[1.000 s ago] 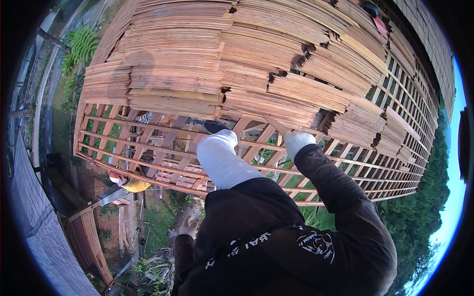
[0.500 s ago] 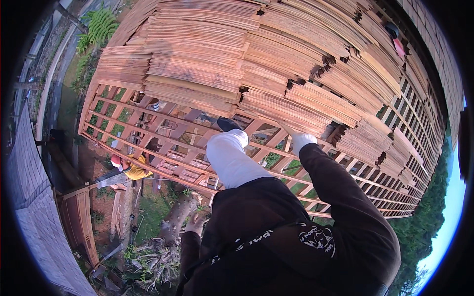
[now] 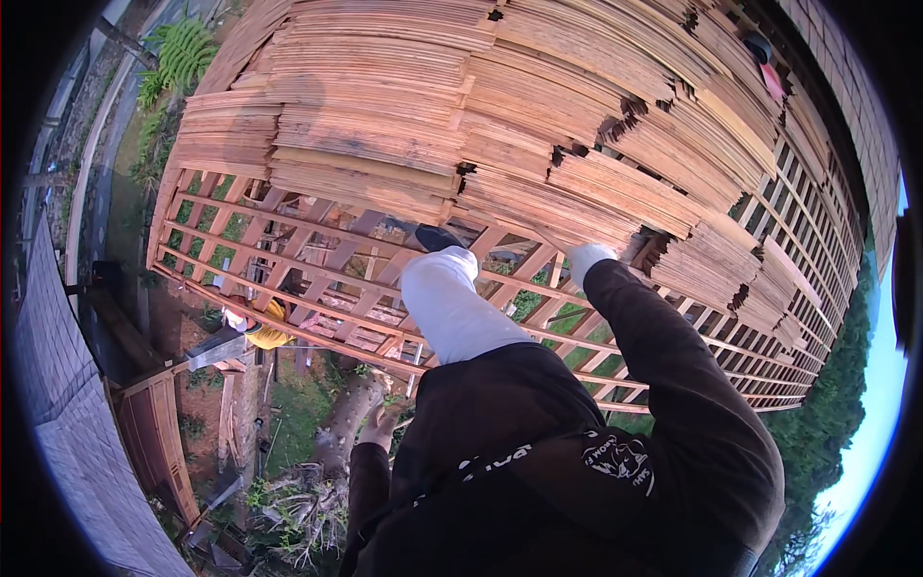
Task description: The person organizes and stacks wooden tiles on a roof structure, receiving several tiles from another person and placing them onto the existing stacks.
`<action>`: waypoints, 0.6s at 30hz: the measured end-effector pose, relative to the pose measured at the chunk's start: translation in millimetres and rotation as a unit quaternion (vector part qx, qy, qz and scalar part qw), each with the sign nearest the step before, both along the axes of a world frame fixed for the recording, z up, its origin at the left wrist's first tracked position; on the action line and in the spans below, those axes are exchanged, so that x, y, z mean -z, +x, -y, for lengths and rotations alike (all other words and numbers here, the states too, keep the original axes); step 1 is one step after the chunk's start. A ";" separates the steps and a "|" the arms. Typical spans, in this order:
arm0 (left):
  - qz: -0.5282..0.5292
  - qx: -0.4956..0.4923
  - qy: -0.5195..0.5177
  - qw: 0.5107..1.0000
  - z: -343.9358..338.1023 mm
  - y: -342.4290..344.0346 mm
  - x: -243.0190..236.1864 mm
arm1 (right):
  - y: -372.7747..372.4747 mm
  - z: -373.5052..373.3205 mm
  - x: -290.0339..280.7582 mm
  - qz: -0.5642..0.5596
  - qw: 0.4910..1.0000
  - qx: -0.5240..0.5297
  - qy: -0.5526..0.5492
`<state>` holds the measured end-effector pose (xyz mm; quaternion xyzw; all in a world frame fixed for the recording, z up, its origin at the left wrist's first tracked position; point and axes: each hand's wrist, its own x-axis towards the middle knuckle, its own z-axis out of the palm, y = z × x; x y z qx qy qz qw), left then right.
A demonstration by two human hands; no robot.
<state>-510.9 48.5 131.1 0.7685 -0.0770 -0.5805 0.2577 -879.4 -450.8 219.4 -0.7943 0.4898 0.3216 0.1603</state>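
My right hand (image 3: 588, 260), in a white glove, is closed at the lower edge of the shingle rows, above an open batten. A thin wooden shingle (image 3: 552, 238) sticks out from its left side; the fingertips are hidden. Rows of overlapping brown wooden shingles (image 3: 375, 125) cover the upper roof. My bare left hand (image 3: 381, 423) hangs low beside my left hip, with its fingers apart and nothing seen in it. Just left of the right hand, my leg in white cloth (image 3: 452, 293) ends in a dark shoe (image 3: 436, 238) resting on the roof frame.
Crossed battens and rafters (image 3: 288, 264) leave open gaps with the ground far below. A person in a yellow top (image 3: 269, 327) is under the left eave. A tree trunk (image 3: 351, 413) rises below; a grey roof (image 3: 72, 404) stands at left. A dark rounded object (image 3: 757, 44) lies upper right.
The view has shifted slightly, so the roof appears a little further left. My right hand stays at the shingle edge. The person below has moved their head slightly.
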 end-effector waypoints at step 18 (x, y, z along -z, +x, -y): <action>0.003 -0.078 -0.031 0.996 63.5 -36.5 -42.0 | 61.2 58.7 0.4 0.021 0.998 -0.058 0.009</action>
